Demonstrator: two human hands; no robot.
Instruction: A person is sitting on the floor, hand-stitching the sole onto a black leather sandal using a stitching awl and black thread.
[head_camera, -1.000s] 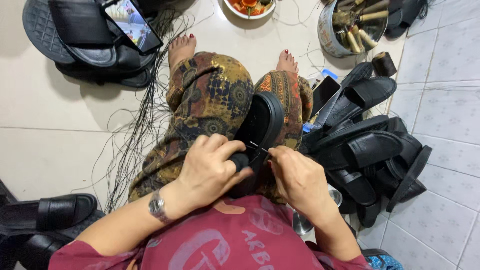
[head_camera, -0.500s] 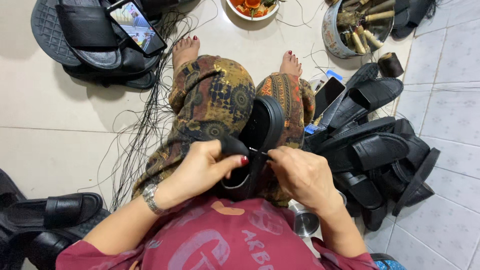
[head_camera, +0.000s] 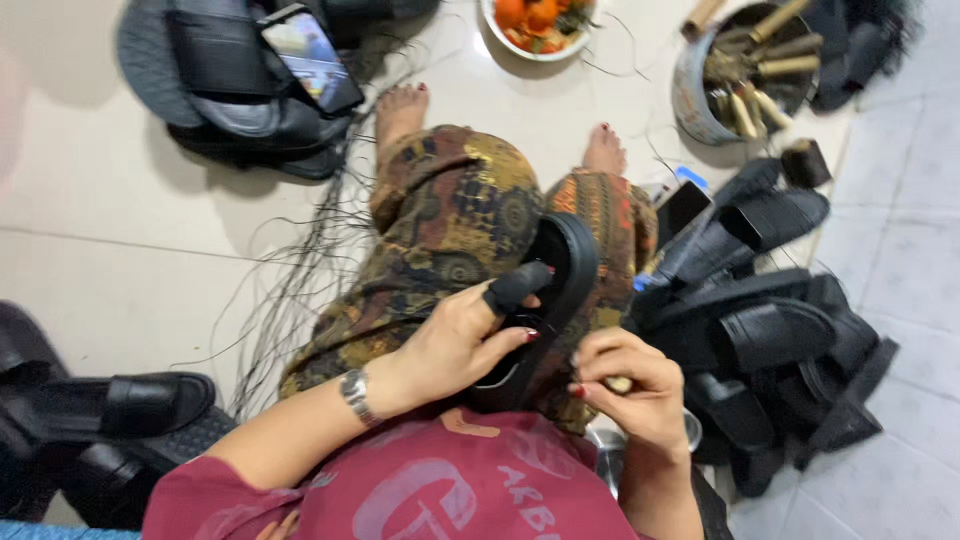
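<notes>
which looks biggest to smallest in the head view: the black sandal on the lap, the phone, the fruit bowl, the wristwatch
1. black sandal
2. and 3. phone and fruit bowl: look alike, and the bowl is cut off by the frame edge, so unranked
4. wristwatch

Sandal (head_camera: 545, 300) on lap, between hands.

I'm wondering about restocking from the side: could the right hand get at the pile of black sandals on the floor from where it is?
Probably yes. The right hand is beside the pile of black sandals, with nothing between them, though its fingers are closed on a small pale tool.
</notes>
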